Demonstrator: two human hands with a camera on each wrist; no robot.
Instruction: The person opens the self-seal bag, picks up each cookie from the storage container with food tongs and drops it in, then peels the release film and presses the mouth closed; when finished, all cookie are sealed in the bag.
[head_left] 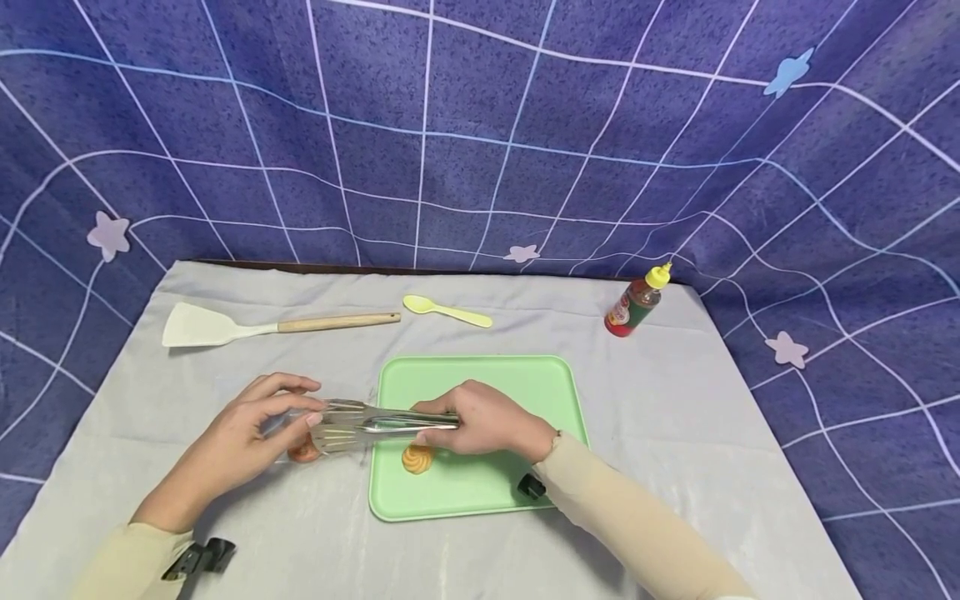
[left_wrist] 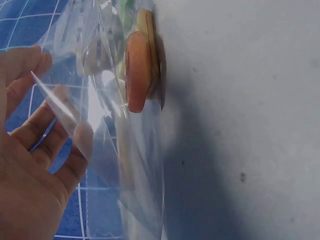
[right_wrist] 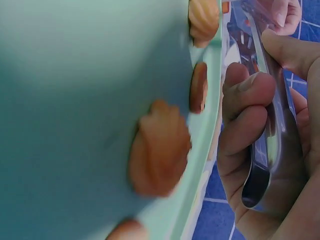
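Note:
My left hand (head_left: 243, 429) holds a clear plastic bag (left_wrist: 107, 145) near its mouth, thumb and fingers around the thin film. Inside or against the bag is an orange-brown round cookie (left_wrist: 139, 72), with paler pieces beside it; the film's glare blurs them. My right hand (head_left: 487, 421) grips metal tongs (head_left: 397, 422) over the green tray (head_left: 517, 483). The slotted tong ends reach left to the bag beside my left fingers; whether they hold anything is unclear. On the tray lies a swirled cookie (head_left: 417, 458), and the right wrist view shows several cookies (right_wrist: 160, 150) there.
Behind the tray lie a yellow spoon (head_left: 447, 311) and a white spatula (head_left: 206, 327) with a wooden handle. A red sauce bottle (head_left: 636, 302) with a yellow cap stands at the back right. A blue gridded curtain (head_left: 480, 133) hangs behind the cloth-covered table (head_left: 675, 433).

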